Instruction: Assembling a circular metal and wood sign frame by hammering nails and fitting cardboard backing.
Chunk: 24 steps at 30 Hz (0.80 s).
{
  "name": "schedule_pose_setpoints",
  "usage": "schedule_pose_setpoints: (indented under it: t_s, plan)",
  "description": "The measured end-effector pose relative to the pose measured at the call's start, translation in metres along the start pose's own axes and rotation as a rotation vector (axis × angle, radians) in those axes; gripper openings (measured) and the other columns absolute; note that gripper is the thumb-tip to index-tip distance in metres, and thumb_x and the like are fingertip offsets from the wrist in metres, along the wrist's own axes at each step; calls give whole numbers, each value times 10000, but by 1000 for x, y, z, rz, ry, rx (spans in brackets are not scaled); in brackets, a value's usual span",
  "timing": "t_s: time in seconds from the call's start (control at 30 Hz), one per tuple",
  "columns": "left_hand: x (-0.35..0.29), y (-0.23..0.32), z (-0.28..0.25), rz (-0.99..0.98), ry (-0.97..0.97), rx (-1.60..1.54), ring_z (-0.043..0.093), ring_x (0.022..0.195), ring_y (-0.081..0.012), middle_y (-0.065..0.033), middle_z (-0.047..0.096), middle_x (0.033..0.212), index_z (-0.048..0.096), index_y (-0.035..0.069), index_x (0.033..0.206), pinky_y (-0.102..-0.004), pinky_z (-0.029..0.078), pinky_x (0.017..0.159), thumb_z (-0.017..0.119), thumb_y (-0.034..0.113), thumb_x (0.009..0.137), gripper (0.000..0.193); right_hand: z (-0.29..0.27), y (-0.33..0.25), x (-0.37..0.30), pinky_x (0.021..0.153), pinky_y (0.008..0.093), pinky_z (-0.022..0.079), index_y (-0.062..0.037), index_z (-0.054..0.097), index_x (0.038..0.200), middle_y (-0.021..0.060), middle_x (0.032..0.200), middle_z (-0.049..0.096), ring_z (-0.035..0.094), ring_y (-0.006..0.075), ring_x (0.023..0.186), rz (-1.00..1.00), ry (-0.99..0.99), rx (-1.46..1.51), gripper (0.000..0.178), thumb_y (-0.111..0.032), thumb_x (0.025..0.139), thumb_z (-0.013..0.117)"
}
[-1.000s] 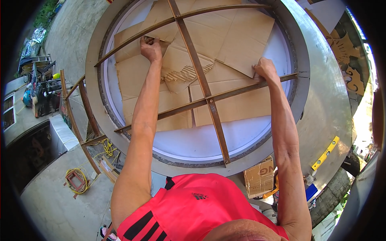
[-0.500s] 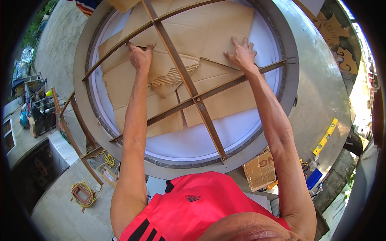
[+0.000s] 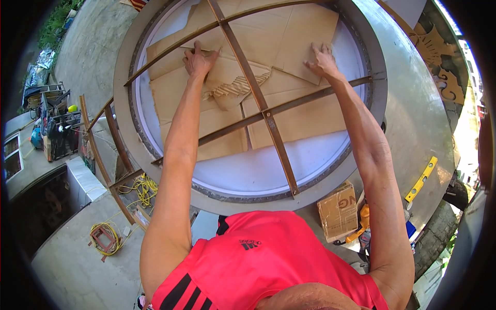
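My left hand (image 3: 200, 61) rests on brown cardboard sheets (image 3: 297, 39), its fingers apart and bent downward, just below a curved metal bar. My right hand (image 3: 322, 62) lies on the cardboard at the right, fingers spread, above the lower crossbar. Neither hand visibly grips anything. The overlapping sheets cover much of a white round surface (image 3: 258, 173) within a wide grey ring (image 3: 381, 98). Between my hands, one sheet has a torn patch (image 3: 235, 88) of exposed corrugation. Crossing brown metal bars (image 3: 276, 142) span the ring over the cardboard, and my forearms reach over the lower one.
A cardboard box (image 3: 337, 213) and an orange power tool (image 3: 360, 225) sit below the ring. At the right lies a yellow spirit level (image 3: 421, 179). Curved metal framing (image 3: 95, 150) and coiled yellow cord (image 3: 146, 190) are at left. Cut-out ornamental panels (image 3: 439, 64) stand far right.
The whole view has shifted, so the ring appears further right and higher. My left hand's fingers have drawn in from the curved bar; my right hand's fingers are slightly closer together.
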<state>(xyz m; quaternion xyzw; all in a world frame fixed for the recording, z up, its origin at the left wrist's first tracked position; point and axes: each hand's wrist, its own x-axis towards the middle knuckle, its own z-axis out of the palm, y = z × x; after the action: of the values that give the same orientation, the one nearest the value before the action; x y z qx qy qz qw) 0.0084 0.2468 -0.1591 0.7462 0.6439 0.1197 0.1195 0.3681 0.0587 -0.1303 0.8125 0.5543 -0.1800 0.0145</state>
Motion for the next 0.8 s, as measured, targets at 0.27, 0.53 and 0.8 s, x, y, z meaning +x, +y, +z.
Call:
schedule_pose_setpoints:
  t_s: [0.27, 0.53, 0.8]
  plan:
    - [-28, -47, -41, 174, -51, -113, 615, 1098, -368, -225, 644, 1157, 527, 10, 1387, -414, 479, 963, 762, 335, 818, 696, -74, 7, -91, 1141, 472, 343, -44, 552, 1363, 304, 1508, 361, 383, 433, 1384, -118, 523, 216, 562, -326, 893, 680]
    - [-52, -53, -146, 172, 81, -329, 714, 899, -244, -165, 732, 1021, 669, -1, 1220, -342, 547, 812, 746, 274, 846, 470, -125, 20, -201, 1060, 442, 433, -63, 682, 1207, 193, 1423, 529, 508, 376, 1289, -38, 881, 252, 418, -380, 935, 662]
    - [-40, -33, -211, 364, 211, -296, 703, 924, -212, -109, 748, 1033, 688, 28, 1209, -336, 538, 847, 741, 328, 884, 446, -160, 36, -298, 977, 417, 482, 26, 686, 1002, 214, 1237, 653, 593, 362, 1182, 87, 1077, 363, 185, -119, 907, 622]
